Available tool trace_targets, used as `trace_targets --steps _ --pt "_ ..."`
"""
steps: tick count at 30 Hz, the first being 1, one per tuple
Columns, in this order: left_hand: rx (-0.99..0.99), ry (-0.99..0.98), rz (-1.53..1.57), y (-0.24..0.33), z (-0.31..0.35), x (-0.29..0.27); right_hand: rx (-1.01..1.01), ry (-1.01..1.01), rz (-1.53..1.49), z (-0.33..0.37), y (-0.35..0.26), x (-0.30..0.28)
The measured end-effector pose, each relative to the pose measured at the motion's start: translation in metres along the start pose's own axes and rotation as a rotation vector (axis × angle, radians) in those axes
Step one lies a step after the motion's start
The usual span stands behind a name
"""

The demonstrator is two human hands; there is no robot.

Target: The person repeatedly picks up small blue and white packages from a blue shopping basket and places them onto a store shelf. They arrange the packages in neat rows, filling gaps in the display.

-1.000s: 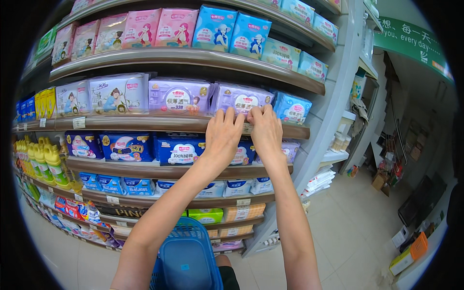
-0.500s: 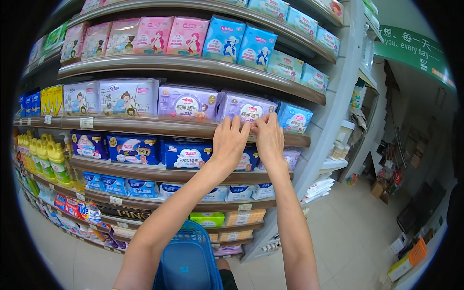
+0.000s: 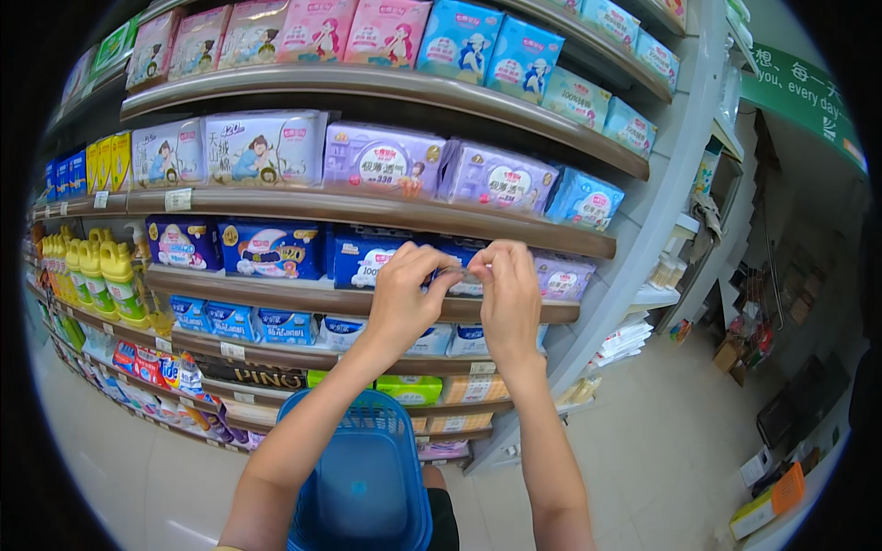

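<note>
Small item (image 3: 463, 274), mostly hidden, unidentifiable, pinched by left hand (image 3: 406, 286) and right hand (image 3: 511, 286) fingertips.

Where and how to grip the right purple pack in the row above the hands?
Likely best: hold the right purple pack by its top edge, from the front, thumb on the broad front face. That face points outward, and a gap shows under the shelf above. The other purple pack sits close on its left, the light-blue pack on its right, so side grips look tight.

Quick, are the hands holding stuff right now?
Left hand: pinched closed, maybe on something tiny; too unclear to tell.
Right hand: pinched closed too; cannot tell if it holds anything.
</note>
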State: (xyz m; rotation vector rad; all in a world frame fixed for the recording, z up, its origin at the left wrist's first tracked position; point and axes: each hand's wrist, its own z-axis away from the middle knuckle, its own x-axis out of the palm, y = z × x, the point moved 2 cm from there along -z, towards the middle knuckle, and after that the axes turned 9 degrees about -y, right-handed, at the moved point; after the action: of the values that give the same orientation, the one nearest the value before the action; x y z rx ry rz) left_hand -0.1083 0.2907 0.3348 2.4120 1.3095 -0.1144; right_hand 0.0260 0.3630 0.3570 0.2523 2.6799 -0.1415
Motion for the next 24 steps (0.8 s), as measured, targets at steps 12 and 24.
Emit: trace_targets --steps 12,24 --pt "-0.242 0.0 -0.024 -0.04 0.081 -0.01 0.222 -0.076 -0.24 0.066 0.007 0.049" --pt "-0.104 -0.05 -0.219 -0.066 0.075 0.0 0.127 -0.008 -0.081 0.065 0.04 0.085"
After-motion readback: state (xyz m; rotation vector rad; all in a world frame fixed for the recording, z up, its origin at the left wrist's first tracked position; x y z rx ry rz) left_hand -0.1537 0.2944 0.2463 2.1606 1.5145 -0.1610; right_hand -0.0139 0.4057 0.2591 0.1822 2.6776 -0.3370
